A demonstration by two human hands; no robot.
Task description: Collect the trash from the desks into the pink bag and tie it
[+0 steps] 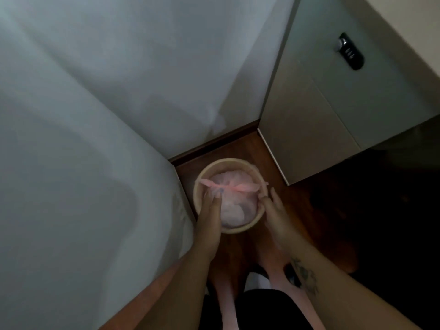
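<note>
A round beige bin stands on the dark wooden floor in a corner. Inside it sits the pink bag, full and knotted, with the tie ends spread across its top. My left hand reaches into the bin at its left side, its fingertips on the bag beside the knot. My right hand lies at the bin's right rim with the thumb hooked over the rim and the fingers along the outside wall.
A white wall fills the left and back. A grey locker cabinet with a black combination lock stands at the right. Dark floor lies to the right of the bin. My legs show below.
</note>
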